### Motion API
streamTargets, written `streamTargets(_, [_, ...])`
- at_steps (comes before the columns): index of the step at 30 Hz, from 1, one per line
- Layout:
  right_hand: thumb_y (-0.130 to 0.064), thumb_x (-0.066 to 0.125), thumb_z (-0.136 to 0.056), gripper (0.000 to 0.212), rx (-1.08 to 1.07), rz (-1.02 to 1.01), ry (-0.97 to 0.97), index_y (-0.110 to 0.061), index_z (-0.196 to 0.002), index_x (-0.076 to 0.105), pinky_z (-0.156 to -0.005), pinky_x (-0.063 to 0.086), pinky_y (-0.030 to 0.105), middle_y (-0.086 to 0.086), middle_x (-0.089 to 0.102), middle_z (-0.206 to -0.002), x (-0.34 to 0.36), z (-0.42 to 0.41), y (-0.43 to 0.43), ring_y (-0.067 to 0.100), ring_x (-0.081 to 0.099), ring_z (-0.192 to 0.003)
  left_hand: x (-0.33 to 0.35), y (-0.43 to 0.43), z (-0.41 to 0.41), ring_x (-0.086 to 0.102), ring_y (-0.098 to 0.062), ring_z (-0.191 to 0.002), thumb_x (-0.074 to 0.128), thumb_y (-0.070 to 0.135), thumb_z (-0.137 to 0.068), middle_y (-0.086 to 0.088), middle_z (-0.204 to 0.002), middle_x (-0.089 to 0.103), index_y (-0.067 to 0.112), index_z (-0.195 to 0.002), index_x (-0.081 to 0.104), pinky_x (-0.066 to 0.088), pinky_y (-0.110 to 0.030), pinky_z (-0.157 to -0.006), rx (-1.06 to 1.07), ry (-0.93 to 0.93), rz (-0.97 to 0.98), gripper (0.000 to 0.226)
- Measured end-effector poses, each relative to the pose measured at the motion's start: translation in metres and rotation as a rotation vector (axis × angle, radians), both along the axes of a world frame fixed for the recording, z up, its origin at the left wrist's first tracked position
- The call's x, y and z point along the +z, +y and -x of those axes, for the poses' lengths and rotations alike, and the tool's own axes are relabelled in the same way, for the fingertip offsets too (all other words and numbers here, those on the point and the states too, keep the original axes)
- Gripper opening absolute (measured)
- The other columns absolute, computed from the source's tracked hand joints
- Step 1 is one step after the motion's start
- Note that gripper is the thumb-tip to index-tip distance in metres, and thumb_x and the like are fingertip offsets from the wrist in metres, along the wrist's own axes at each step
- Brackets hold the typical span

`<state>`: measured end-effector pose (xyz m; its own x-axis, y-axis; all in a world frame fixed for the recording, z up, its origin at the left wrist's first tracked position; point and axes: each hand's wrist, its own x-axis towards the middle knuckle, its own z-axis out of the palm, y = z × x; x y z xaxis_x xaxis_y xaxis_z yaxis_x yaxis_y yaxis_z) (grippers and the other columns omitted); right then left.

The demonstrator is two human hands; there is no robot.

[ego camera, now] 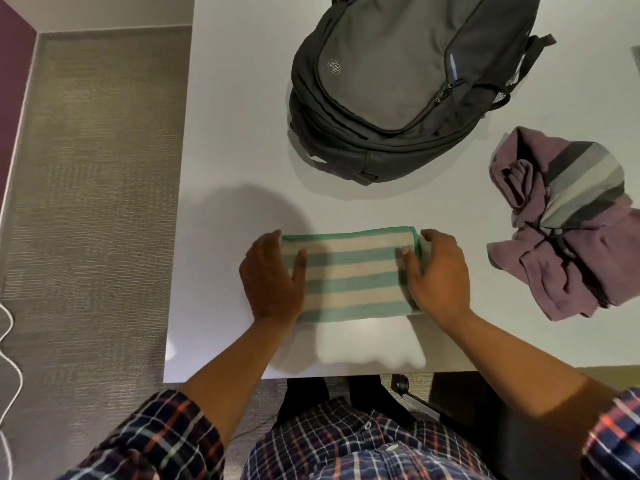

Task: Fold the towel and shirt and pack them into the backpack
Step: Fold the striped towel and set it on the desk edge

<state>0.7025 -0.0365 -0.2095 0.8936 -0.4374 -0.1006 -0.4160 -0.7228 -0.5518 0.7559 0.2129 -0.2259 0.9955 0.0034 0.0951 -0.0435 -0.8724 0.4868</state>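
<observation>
**Ana:** Where was the towel [349,275]?

**Ben:** Folded into a striped pad near the bench's front edge. The left hand [272,278] lay at its left end, thumb on top, fingers [273,239] fairly straight along the edge. I couldn't tell whether it gripped. The right hand [438,275] had its thumb on top and its fingers curved round the right end.

**Ana:** The risk?

**Ben:** Lifted by its ends, it might have sagged and come unfolded. The backpack [398,81], beyond it, looked zipped. The shirt [568,230], far right, lay crumpled.

**Ana:** And the room?

**Ben:** Purple wall [14,64] and ribbed carpet [97,168] on the left, with a white cable [7,341], then the plain white bench [235,133].
</observation>
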Motion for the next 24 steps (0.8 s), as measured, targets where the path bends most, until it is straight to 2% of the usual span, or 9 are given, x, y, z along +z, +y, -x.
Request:
streamTargets(3, [-0.041, 0.054, -0.094, 0.049, 0.250, 0.051, -0.087, -0.014, -0.133, 0.047, -0.098, 0.046, 0.046, 0.008, 0.056, -0.133, 0.009, 0.002, 0.023, 0.028, 0.051, -0.121, -0.008, -0.010, 0.018, 0.046, -0.031, -0.129, 0.045, 0.047, -0.095, -0.014, -0.139, 0.051, 0.008, -0.138, 0.047, 0.035, -0.043, -0.108, -0.250, -0.028, -0.065, 0.059])
streamTargets(5, [-0.046, 0.054, -0.095, 0.061, 0.384, 0.103, -0.045, -0.015, -0.145, 0.040, -0.115, 0.032, 0.041, 0.008, 0.042, -0.151, 0.005, 0.002, 0.037, 0.026, 0.036, -0.140, -0.019, -0.016, 0.027, 0.037, -0.029, -0.139, 0.045, 0.049, -0.095, -0.012, -0.149, 0.042, 0.008, -0.145, 0.040, 0.027, -0.043, -0.115, -0.354, 0.025, -0.113, 0.065])
streamTargets(7, [-0.051, 0.050, -0.096, 0.070, 0.480, 0.172, 0.016, -0.015, -0.153, 0.028, -0.121, 0.018, 0.039, 0.007, 0.027, -0.160, -0.005, 0.004, 0.046, 0.024, 0.021, -0.149, -0.030, -0.016, 0.032, 0.027, -0.026, -0.145, 0.045, 0.051, -0.095, -0.011, -0.155, 0.033, 0.007, -0.149, 0.033, 0.020, -0.041, -0.119, -0.426, 0.076, -0.179, 0.070])
streamTargets(11, [-0.060, 0.032, -0.099, 0.077, 0.559, 0.260, 0.195, -0.016, -0.158, 0.009, -0.123, 0.012, 0.045, 0.004, 0.007, -0.165, -0.032, 0.014, 0.041, 0.023, 0.002, -0.152, -0.044, -0.006, 0.035, 0.013, -0.022, -0.149, 0.040, 0.054, -0.096, -0.009, -0.161, 0.020, 0.009, -0.153, 0.020, 0.013, -0.040, -0.121, -0.471, 0.145, -0.270, 0.076])
streamTargets(16, [-0.065, 0.025, -0.097, 0.080, 0.571, 0.319, 0.245, -0.017, -0.158, 0.003, -0.123, 0.002, 0.041, 0.003, 0.003, -0.166, -0.040, 0.015, 0.037, 0.021, -0.004, -0.152, -0.043, -0.006, 0.034, 0.003, -0.018, -0.150, 0.031, 0.057, -0.097, -0.006, -0.163, 0.010, 0.013, -0.155, 0.009, 0.004, -0.035, -0.122, -0.469, 0.212, -0.290, 0.076])
streamTargets(21, [-0.064, 0.021, -0.097, 0.080, 0.565, 0.334, 0.263, -0.018, -0.158, -0.002, -0.123, -0.002, 0.040, 0.002, -0.001, -0.166, -0.039, 0.015, 0.038, 0.020, -0.008, -0.152, -0.038, -0.008, 0.033, 0.004, -0.018, -0.150, 0.029, 0.058, -0.097, -0.006, -0.163, 0.010, 0.013, -0.155, 0.011, 0.004, -0.034, -0.122, -0.457, 0.237, -0.274, 0.076])
streamTargets(24, [-0.063, 0.021, -0.098, 0.078, 0.570, 0.328, 0.260, -0.017, -0.158, -0.002, -0.123, 0.000, 0.041, 0.002, -0.002, -0.166, -0.039, 0.015, 0.038, 0.020, -0.009, -0.152, -0.026, -0.004, 0.036, 0.006, -0.018, -0.150, 0.033, 0.059, -0.096, -0.004, -0.163, 0.008, 0.014, -0.155, 0.013, 0.009, -0.035, -0.122, -0.282, 0.227, -0.203, 0.077])
